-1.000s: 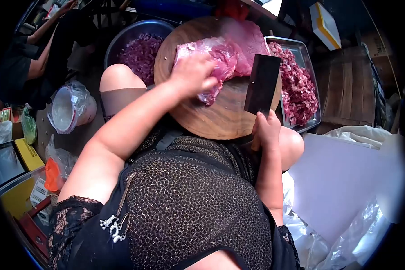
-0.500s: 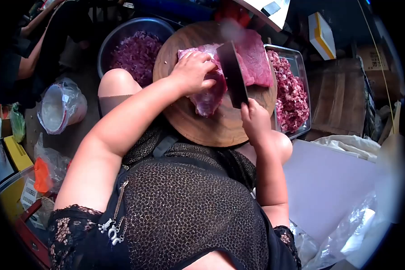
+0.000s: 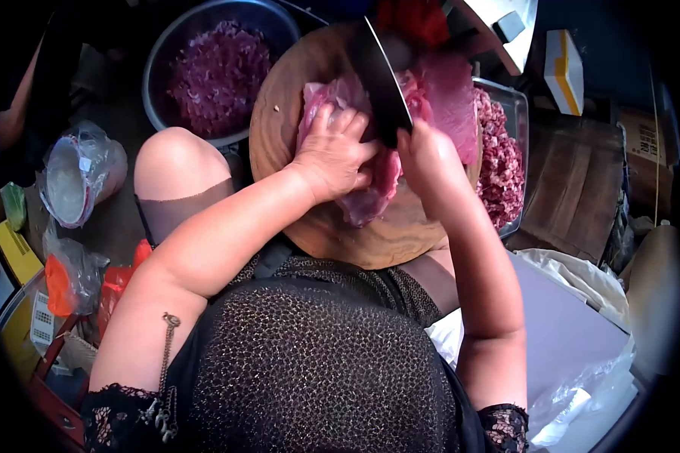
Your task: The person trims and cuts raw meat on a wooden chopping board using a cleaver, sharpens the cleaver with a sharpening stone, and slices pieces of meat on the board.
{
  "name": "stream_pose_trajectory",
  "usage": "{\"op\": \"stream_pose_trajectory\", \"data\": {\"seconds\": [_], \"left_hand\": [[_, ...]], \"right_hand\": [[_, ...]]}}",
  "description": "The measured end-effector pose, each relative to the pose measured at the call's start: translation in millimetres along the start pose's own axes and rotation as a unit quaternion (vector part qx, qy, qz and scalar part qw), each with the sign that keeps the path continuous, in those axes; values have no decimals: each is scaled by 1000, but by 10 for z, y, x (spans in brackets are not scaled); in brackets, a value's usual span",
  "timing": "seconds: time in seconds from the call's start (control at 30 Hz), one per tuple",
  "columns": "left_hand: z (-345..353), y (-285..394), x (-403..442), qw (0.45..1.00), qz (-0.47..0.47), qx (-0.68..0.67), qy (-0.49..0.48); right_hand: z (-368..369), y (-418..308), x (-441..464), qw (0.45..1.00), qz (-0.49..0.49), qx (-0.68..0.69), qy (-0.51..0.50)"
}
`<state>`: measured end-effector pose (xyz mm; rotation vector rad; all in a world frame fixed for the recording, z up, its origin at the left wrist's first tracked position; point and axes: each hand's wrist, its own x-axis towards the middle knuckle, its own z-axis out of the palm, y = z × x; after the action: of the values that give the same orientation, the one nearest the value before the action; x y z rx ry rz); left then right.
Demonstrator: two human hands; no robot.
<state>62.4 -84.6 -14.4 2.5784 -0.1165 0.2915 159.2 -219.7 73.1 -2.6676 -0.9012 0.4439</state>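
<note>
We have our left hand [image 3: 338,157] on the left slab of raw meat [image 3: 372,205], its fingers spread and slightly bent, bearing down on the top rather than closed around it. That slab lies on a round wooden chopping board [image 3: 317,235] in front of our lap. Our right hand [image 3: 431,155] has its fingers clenched around the handle of a dark cleaver [image 3: 385,83], and they hide the handle from us. The blade stands steeply over the board, just right of the left hand; we cannot tell whether it touches the meat. Beside it, on the right part of the board, lies a broader right slab of raw meat [image 3: 452,98].

Left of the board we see a metal bowl [image 3: 153,87] of chopped meat [image 3: 223,79], and to the right a tray [image 3: 519,113] heaped with small meat pieces [image 3: 499,162]. Our knee [image 3: 181,162] rises below the bowl. Farther left, a white bucket [image 3: 107,177] with clear plastic over it sits on the floor, near a yellow box [image 3: 17,253]. At the upper right we have a white box with a yellow stripe [image 3: 565,72], above a brown wooden panel [image 3: 574,177].
</note>
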Motion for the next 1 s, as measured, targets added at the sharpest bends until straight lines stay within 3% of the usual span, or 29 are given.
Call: {"op": "stream_pose_trajectory", "data": {"seconds": [0.13, 0.2, 0.27, 0.3, 0.33, 0.4, 0.47, 0.6, 0.73, 0.87, 1.0], "left_hand": [[41, 59, -4, 1000, 10, 8, -9], [78, 95, -2, 1000, 21, 20, 4], [41, 123, -106, 998, 45, 48, 7], [-15, 116, -156, 998, 39, 43, -2], [-76, 94, -198, 999, 31, 38, -8], [-174, 53, -313, 998, 27, 60, -11], [-193, 8, -346, 997, 1, 74, 1], [-160, -4, -381, 996, 14, 74, 47], [-128, -31, -353, 998, 26, 41, 46], [-85, -2, -320, 997, 41, 46, 53], [-14, 8, -300, 995, 68, 29, 68]], "right_hand": [[204, -89, 519, 1000, 17, -18, -11], [314, -62, 735, 998, -21, -39, 37], [325, -40, 955, 998, -17, -48, 32], [233, -66, 1041, 994, -65, -79, 25], [162, -47, 1011, 998, 20, -32, 47], [91, -50, 942, 990, 89, -23, 108], [-45, -44, 683, 987, 56, 2, 150], [-240, 133, -231, 992, -53, 6, 116], [-250, 301, -1121, 1000, 6, -14, 27], [-89, 336, -1343, 986, 104, -116, -65], [47, 255, -1069, 991, 67, -99, -52]]}}
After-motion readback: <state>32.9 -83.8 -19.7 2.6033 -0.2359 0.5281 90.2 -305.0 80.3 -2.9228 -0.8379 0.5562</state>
